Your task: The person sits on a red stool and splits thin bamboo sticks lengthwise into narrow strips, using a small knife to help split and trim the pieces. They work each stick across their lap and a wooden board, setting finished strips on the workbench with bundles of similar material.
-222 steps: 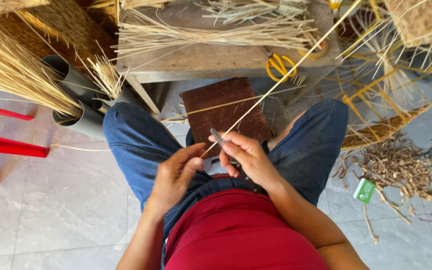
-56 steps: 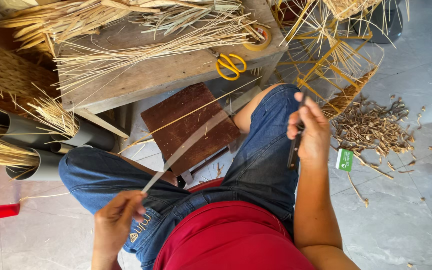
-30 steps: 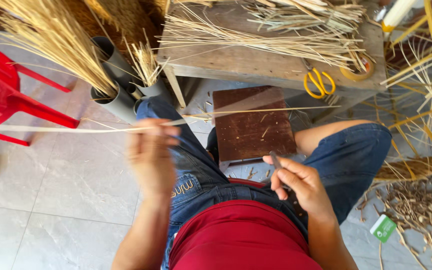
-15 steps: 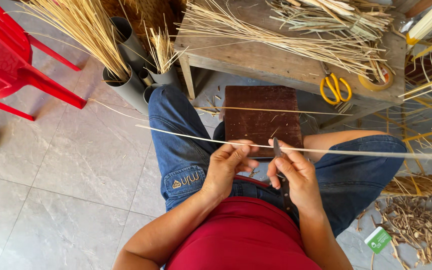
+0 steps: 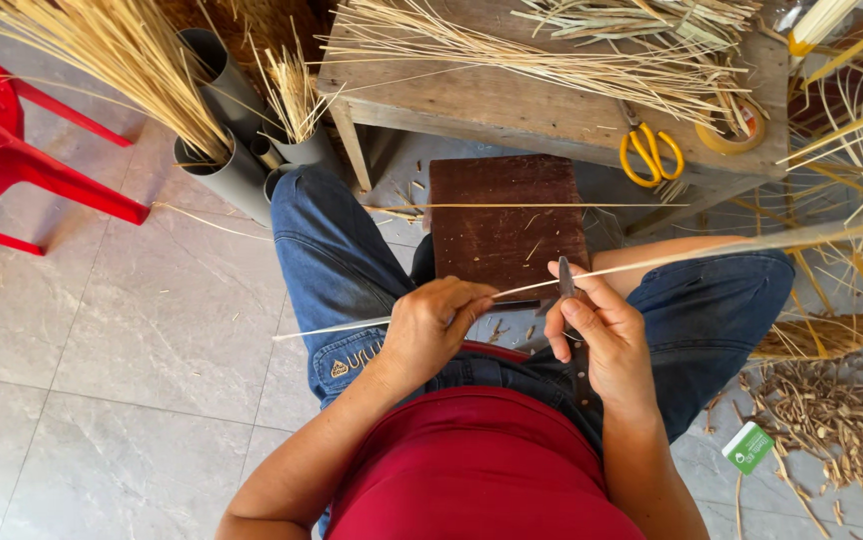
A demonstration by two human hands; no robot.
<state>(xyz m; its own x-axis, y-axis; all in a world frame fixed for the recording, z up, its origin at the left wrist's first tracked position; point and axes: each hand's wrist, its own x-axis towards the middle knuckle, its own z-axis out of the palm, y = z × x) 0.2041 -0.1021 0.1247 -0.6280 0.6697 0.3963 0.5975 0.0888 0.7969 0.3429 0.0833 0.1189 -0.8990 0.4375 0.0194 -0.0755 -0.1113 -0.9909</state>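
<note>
I sit with a long thin cane strip (image 5: 712, 252) lying across my lap, running from lower left to far right. My left hand (image 5: 436, 325) pinches the strip over my left thigh. My right hand (image 5: 597, 335) grips a small dark-bladed knife (image 5: 566, 281), its blade standing upright against the strip just right of my left hand. A brown wooden block (image 5: 505, 222) lies on the floor between my knees, with another thin strip resting across its top.
A low wooden bench (image 5: 512, 95) ahead carries bundles of straw strips, yellow-handled scissors (image 5: 651, 155) and a tape roll (image 5: 734, 125). Grey tubes (image 5: 227, 150) holding straw stand at left, beside a red plastic chair (image 5: 12, 150). Shavings (image 5: 827, 430) and a green tag lie at right.
My left hand has slid left along the strip, and the strip has shifted so more of it reaches out to the right. The knife stays against it.
</note>
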